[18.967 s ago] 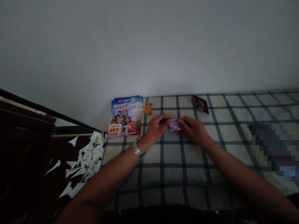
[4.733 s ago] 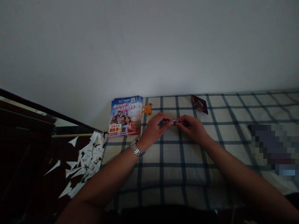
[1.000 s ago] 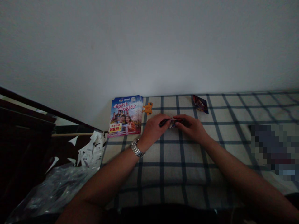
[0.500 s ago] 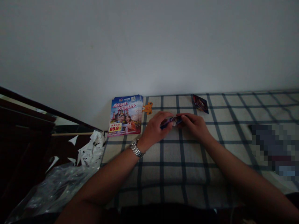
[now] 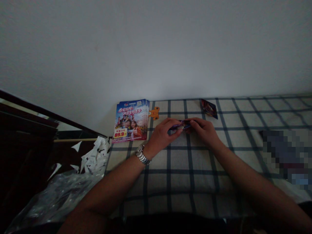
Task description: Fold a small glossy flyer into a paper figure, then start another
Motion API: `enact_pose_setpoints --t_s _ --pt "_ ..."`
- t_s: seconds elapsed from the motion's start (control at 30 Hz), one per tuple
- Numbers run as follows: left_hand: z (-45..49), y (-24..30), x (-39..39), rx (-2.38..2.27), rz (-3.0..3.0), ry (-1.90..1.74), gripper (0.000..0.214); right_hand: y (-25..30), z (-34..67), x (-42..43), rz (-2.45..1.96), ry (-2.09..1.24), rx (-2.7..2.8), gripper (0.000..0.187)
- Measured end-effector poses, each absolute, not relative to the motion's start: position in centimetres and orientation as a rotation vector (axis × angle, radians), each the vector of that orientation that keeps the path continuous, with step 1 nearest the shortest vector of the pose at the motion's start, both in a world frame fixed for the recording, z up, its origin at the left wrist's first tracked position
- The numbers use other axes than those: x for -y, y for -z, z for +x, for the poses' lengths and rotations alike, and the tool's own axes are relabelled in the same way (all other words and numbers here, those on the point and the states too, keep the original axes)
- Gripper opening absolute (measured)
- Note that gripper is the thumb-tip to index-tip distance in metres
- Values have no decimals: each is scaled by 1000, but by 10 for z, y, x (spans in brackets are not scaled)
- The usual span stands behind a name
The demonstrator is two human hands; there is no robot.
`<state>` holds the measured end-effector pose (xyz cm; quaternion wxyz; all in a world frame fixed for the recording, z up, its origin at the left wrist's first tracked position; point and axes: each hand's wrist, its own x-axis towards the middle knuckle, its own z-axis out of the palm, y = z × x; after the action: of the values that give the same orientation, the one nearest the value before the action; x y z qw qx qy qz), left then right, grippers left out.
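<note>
Between my two hands is a small folded paper flyer (image 5: 175, 126), dark blue and purple, mostly covered by fingers. My left hand (image 5: 163, 132), with a metal watch on the wrist, pinches its left side. The right end is gripped by my right hand (image 5: 202, 129), thumb on top. Left of my hands lies a stack of printed flyers (image 5: 130, 122) with a castle picture and "89.9" on the top sheet. Beyond my right hand, near the wall, sits a dark folded paper piece (image 5: 209, 108).
A checked cloth (image 5: 180, 182) covers the surface, which meets a pale wall (image 5: 156, 48). An orange bear figure (image 5: 154, 113) shows beside the stack. Torn white paper (image 5: 96, 156) and clear plastic (image 5: 56, 195) lie at the left. A blurred-out dark object (image 5: 280, 152) is at the right.
My fingers have shifted slightly on the folded flyer, and my left thumb has moved a little to the right along it. The stack and the folded piece have stayed put.
</note>
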<state>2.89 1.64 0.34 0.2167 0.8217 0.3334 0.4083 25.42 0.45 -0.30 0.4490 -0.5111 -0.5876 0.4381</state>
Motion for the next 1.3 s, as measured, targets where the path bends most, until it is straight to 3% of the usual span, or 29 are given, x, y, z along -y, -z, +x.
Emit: enact_pose_setpoints --t_s 0.23,0.47,0.87,1.3 --pt "28 0 -17 -923 2284 -1114 21 9 257 -3 -1284 -999 1531 33" --pt "27 0 -16 -950 2229 -1068 39 10 257 -1 -1313 -768 1659 26" --pt "29 1 -18 -872 2280 -1099 17 12 254 -3 -1188 -943 1558 31" --pt "27 3 -19 -1017 2196 -1047 14 11 251 2 -1138 -943 1666 31"
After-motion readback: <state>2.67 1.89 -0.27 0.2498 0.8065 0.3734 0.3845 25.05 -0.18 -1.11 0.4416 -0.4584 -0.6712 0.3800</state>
